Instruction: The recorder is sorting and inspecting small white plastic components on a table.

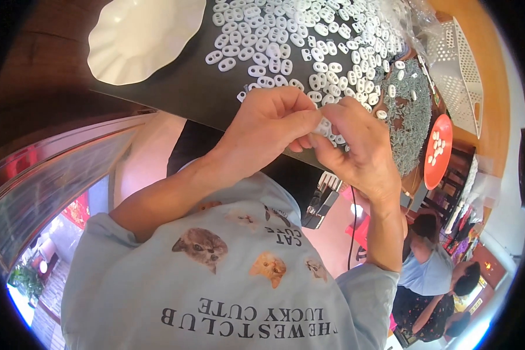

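Observation:
My left hand (268, 123) and my right hand (359, 146) meet over the near edge of the table, fingertips pinched together. Whatever sits between them is small and mostly covered by the fingers, so its kind cannot be made out. Just past the hands spreads a large heap of small white oval plastic pieces (274, 35), each with two holes. To the right of it lies a pile of tiny grey metal springs (411, 114), with a few white pieces scattered on top.
A white scalloped dish (140, 44) stands at the far left on the dark tabletop (186, 87). On the right are a red plate (430, 169) with several white pieces and a white perforated basket (458, 87). Other people (429, 268) sit at the lower right.

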`<state>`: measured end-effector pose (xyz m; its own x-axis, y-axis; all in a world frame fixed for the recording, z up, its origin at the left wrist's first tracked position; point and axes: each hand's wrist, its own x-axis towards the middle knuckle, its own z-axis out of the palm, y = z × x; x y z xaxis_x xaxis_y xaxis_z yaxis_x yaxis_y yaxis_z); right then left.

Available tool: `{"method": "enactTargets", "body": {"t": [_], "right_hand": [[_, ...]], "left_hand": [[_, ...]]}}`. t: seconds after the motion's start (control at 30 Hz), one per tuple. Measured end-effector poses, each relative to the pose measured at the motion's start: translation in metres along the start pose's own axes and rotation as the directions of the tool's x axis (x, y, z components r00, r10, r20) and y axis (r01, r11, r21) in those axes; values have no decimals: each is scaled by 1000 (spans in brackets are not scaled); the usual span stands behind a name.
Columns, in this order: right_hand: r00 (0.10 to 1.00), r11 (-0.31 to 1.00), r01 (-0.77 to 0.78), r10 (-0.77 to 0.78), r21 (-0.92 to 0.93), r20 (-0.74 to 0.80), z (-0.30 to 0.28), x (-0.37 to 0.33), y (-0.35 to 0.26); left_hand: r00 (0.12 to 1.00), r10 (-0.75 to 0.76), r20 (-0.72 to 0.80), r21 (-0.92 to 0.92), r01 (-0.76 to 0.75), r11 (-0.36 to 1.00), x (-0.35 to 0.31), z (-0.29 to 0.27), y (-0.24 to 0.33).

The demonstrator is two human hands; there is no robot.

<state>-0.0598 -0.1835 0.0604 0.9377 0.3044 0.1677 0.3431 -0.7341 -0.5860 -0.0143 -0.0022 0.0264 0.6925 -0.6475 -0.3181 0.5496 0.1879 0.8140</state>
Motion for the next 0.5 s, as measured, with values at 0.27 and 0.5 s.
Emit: {"method": "enactTargets", "body": {"t": [0.27, 0.5], "right_hand": [[1000, 1000, -19, 19, 13, 11, 0, -5, -1], [1000, 979, 2, -1, -206, 6, 3, -4, -12]], "left_hand": [[1000, -5, 20, -58, 7, 998, -2, 1, -4], [998, -25, -60, -146, 16, 989, -5, 8, -10]]}}
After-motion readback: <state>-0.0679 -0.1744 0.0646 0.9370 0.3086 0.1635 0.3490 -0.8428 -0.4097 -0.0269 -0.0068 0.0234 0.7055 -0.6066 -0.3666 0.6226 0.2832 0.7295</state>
